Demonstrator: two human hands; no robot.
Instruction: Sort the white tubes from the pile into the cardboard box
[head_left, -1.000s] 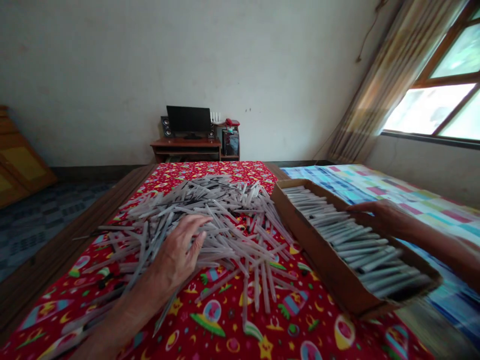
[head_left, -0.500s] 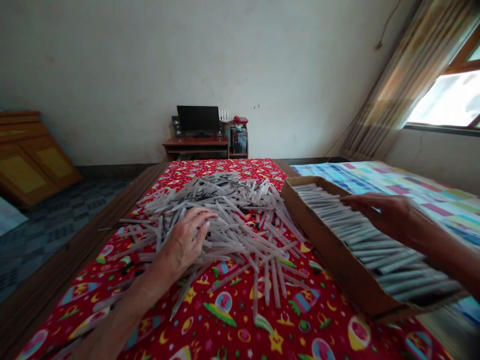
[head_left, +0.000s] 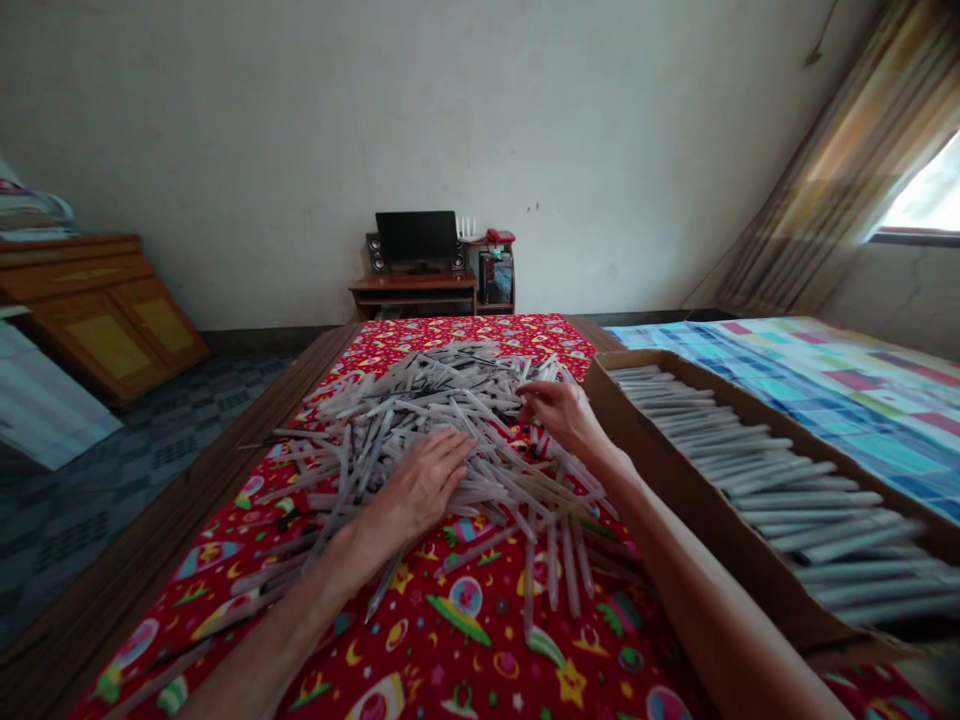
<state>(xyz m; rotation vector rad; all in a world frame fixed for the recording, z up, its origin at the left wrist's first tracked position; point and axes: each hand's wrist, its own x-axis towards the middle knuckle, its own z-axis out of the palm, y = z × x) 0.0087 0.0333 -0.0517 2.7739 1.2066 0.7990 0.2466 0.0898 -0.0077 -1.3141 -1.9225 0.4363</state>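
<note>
A wide heap of slim, translucent pen-like tubes [head_left: 510,485], some with dark parts, lies on a red cartoon-print cloth [head_left: 465,660]. My left hand [head_left: 427,480] rests over the heap's near middle, palm down, fingers stretched forward and open. At the heap's right side is my right hand [head_left: 559,410], its fingers bent and drawn together over the tubes. Whatever sits between its fingertips is too small to make out. To the right stands a long cardboard box [head_left: 637,470] holding stacked rows of similar greyish tubes [head_left: 780,460].
Beyond the cloth, a small desk [head_left: 412,290] carries a monitor [head_left: 416,238] and speakers. A checked sheet [head_left: 825,390] spreads beyond the box on the right. A wooden cabinet [head_left: 112,310] stands at the left on the tiled floor.
My right hand has moved left from above the box to the heap. My left hand has shifted slightly right, its fingers now flatter. The view has turned a little left.
</note>
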